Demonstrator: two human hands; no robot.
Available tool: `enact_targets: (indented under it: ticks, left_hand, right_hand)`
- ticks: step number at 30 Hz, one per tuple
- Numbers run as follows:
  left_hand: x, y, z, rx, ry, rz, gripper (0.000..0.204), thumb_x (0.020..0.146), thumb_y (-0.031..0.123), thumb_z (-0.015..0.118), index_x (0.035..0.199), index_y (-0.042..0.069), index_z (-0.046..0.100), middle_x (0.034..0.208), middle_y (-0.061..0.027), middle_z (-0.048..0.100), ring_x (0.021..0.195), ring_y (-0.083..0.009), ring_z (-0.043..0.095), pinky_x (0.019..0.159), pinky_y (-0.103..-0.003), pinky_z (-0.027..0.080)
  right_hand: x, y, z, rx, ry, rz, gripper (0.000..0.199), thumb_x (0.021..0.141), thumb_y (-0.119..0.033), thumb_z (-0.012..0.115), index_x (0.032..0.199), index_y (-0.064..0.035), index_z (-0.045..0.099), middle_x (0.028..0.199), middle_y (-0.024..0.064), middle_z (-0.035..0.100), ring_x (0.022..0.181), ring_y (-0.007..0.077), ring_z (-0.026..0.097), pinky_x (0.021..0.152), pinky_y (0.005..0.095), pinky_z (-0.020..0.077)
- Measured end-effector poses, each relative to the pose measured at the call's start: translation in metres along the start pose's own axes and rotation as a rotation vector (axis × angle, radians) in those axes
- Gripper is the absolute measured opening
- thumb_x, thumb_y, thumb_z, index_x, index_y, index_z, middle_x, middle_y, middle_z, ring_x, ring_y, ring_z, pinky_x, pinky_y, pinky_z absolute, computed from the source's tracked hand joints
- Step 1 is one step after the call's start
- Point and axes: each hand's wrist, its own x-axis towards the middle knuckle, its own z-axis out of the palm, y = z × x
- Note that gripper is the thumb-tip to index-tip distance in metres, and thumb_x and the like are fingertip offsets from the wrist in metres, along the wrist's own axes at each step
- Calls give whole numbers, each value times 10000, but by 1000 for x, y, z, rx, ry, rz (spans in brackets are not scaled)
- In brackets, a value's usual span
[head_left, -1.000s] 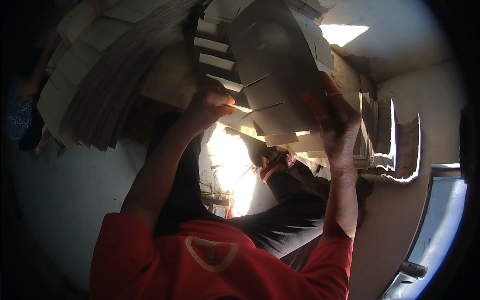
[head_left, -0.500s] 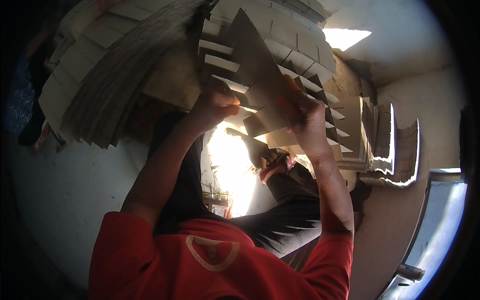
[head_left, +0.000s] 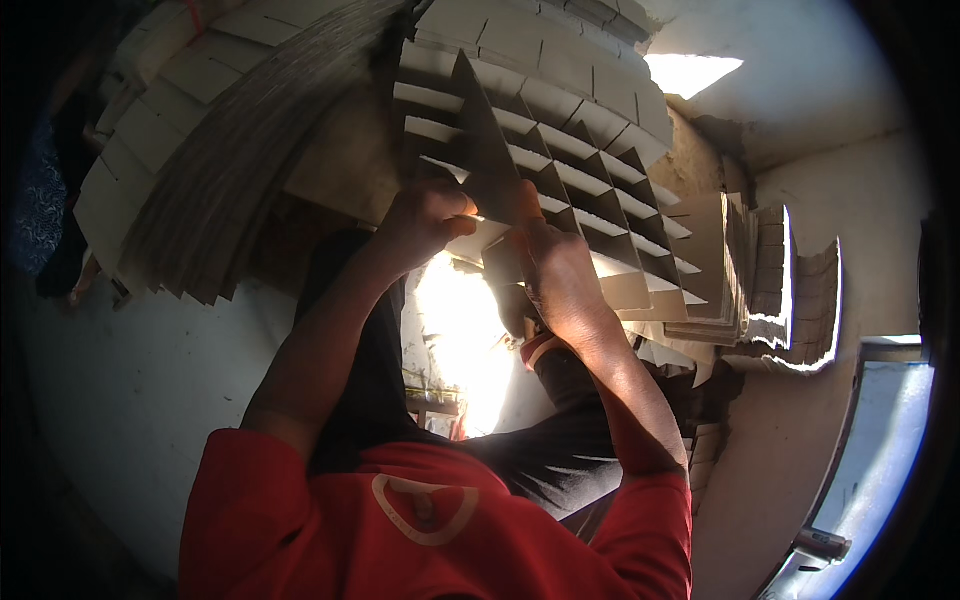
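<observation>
A cardboard divider grid (head_left: 610,225) of crossed, slotted strips stands in front of me. My right hand (head_left: 565,275) is closed on the near end of a tall cardboard strip (head_left: 482,120), which stands on edge among the cross strips at the grid's left part. My left hand (head_left: 425,220) is in a fist with the thumb pressed on the fingers, at the left ends of the cross strips. It pinches the edge of one cross strip (head_left: 482,233). The palm sides of both hands are hidden.
A fanned stack of cardboard sheets (head_left: 225,165) curves along the left. Slotted sheets (head_left: 590,80) lie behind the grid. More cardboard stacks (head_left: 735,275) stand at right, by the wall (head_left: 800,420). My legs (head_left: 540,425) are below, beside a glaring sunlit patch (head_left: 460,320).
My right hand has moved left and toward me with the tall strip. The strip now sits lower and more edge-on, uncovering the grid's right part. My left hand has barely moved.
</observation>
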Motion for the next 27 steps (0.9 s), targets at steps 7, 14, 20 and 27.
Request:
enact_targets:
  ticks: [7,14,20,27]
  left_hand:
    - [-4,-7,-2,135,14,22,269,663,46,764,912,-14,680,805,-111,626,734,-244,591,669,-333,484]
    - [17,31,-1,450,41,244,688,628,84,796,1262,31,533,1238,-138,564,1188,-318,473,971,-403,429]
    - [79,32,3,662,-196,224,885,681,85,768,1444,85,319,1464,-134,362,1399,-306,245,1105,-398,314]
    - [127,31,10,523,-660,-51,501,751,23,676,1237,11,555,1178,-187,600,1107,-302,560,923,-358,440]
  right_hand:
    - [15,-14,0,-189,-342,124,539,901,-168,547,1358,37,347,825,189,655,753,302,667,595,408,538]
    - [32,105,-28,-360,513,225,687,834,-537,603,1226,22,522,1041,143,648,890,319,649,811,399,500]
    - [31,178,-22,-249,104,522,671,820,-656,527,1165,-81,571,918,198,663,942,307,646,849,432,473]
    - [3,108,-10,91,-125,230,469,784,-509,670,960,-74,675,888,124,681,929,324,633,785,425,489]
